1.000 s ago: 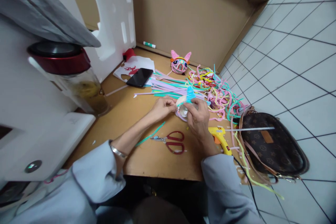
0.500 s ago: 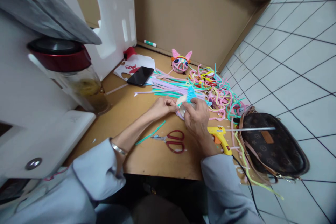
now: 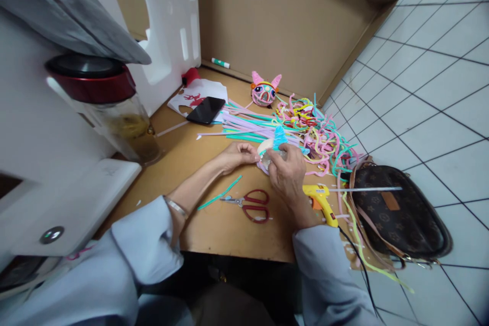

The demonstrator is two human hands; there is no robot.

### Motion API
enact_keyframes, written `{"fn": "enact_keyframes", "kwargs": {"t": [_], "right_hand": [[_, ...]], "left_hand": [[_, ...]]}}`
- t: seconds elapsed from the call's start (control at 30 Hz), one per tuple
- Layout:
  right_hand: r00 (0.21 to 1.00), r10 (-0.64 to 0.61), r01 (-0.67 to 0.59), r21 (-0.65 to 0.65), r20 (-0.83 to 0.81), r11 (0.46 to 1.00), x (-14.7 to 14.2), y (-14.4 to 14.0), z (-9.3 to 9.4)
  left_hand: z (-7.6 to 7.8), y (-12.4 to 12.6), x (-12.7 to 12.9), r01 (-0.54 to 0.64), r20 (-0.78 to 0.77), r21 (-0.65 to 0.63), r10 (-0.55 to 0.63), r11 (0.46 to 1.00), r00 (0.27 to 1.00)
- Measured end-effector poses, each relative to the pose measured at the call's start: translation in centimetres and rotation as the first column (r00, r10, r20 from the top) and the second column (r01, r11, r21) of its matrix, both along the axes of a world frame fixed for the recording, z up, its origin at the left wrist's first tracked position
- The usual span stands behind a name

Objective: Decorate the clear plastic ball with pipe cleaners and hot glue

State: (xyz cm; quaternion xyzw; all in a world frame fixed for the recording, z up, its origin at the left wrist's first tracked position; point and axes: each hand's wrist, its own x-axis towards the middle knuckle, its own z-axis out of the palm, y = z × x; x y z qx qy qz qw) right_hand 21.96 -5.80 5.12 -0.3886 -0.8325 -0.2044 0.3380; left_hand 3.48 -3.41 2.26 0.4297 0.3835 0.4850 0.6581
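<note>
My right hand [image 3: 287,172] is closed around a small round craft head [image 3: 264,147], with a cream strip, a clear part and blue fuzzy ears. Its fingers hide much of the piece. At the left edge of the head, my left hand [image 3: 237,157] pinches with thumb and fingertips; whatever lies between them is too small to make out. Red-handled scissors [image 3: 255,206] lie below the hands beside a short green pipe cleaner [image 3: 219,193]. To the right of my right wrist is a yellow glue gun [image 3: 321,196] with a glue stick in it.
Behind the hands lie straight pipe cleaners [image 3: 248,125] and a tangled pile [image 3: 324,137]. A pink-eared craft head [image 3: 263,93] and a phone [image 3: 207,110] sit further back. A brown bag [image 3: 399,214] is at right, a glass jug [image 3: 126,127] at left. Cardboard [image 3: 275,20] stands behind.
Both hands keep nearly the same pose at the craft head. The whole view has shifted very slightly; nothing on the table has visibly moved.
</note>
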Motion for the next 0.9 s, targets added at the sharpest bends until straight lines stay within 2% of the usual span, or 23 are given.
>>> {"fn": "enact_keyframes", "kwargs": {"t": [0.23,0.53,0.9], "right_hand": [[1.0,-0.022,0.022,-0.006,-0.015,1.0,-0.18,-0.11,-0.13],[0.999,-0.003,0.002,-0.025,-0.04,1.0,-0.35,-0.34,-0.3],[0.999,-0.012,0.013,-0.039,0.038,0.999,-0.46,-0.49,-0.27]], "left_hand": [[-0.57,0.08,0.2,0.038,0.147,-0.092,-0.024,0.995,0.989],[-0.83,0.26,0.28,0.022,0.15,-0.065,-0.012,0.998,0.989],[-1.0,0.28,0.2,0.047,0.13,-0.048,-0.04,0.998,0.991]]}}
